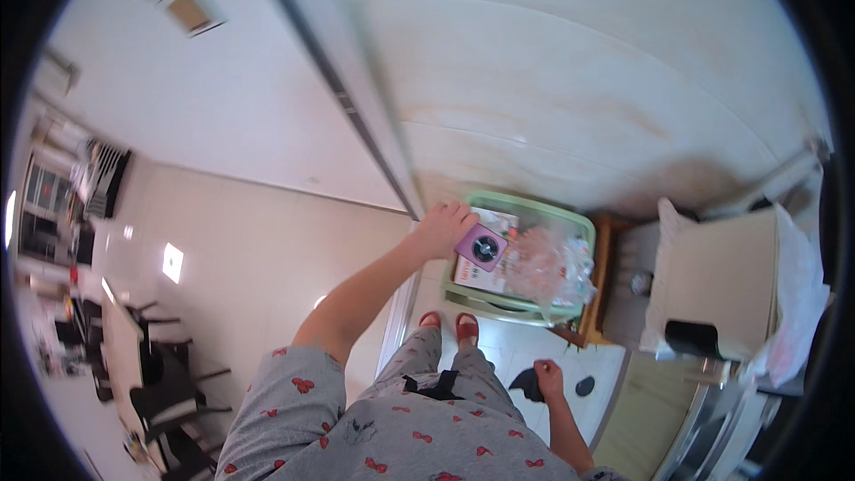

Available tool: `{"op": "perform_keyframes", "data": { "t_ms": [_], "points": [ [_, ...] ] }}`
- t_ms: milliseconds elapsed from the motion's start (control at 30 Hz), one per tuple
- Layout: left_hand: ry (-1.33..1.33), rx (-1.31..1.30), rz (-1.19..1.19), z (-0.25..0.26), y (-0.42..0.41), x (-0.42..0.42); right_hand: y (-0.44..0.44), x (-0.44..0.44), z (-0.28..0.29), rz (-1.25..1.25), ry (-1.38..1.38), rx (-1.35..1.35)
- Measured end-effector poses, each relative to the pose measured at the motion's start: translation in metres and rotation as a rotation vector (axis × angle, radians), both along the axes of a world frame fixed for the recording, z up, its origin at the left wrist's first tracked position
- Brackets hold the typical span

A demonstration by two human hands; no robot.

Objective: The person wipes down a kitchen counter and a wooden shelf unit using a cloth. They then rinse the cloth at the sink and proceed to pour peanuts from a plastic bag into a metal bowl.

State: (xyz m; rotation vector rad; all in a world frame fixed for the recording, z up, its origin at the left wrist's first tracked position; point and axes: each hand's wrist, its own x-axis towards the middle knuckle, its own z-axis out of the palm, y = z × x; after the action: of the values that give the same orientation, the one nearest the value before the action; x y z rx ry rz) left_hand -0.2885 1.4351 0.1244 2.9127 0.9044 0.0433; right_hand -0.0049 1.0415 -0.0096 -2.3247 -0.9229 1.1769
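My left hand reaches out and grips the left edge of a flat purple square item with a black round centre. It hovers over, or rests on, a printed white box in a pale green plastic bin; I cannot tell which. Crumpled clear plastic bags fill the bin's right part. Down by my right leg, my right hand has its fingers closed on a dark, limp-looking piece. What that piece is made of is unclear.
A wooden cabinet stands right of the bin. Beyond it is a cream-coloured box-like appliance with plastic around it. A dark round object lies on the tiled floor. A sliding door frame runs at left; a table and chairs stand beyond.
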Motion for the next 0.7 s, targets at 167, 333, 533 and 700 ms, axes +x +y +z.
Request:
{"op": "perform_keyframes", "data": {
  "t_ms": [167,333,533,700],
  "points": [
    [-0.214,-0.125,0.536,-0.001,-0.078,-0.155,0.005,-0.023,-0.019,0.526,-0.155,-0.332],
    [-0.151,-0.255,1.128,-0.013,-0.205,-0.350,0.025,-0.052,-0.068,0.808,-0.136,-0.325],
    [-0.085,-0.276,1.590,-0.030,-0.359,-0.549,0.092,-0.179,-0.070,0.740,0.104,-0.362],
    [-0.156,-0.246,1.823,-0.021,-0.433,-0.660,0.168,-0.328,-0.060,1.095,-0.259,-0.231]
  ]
}}
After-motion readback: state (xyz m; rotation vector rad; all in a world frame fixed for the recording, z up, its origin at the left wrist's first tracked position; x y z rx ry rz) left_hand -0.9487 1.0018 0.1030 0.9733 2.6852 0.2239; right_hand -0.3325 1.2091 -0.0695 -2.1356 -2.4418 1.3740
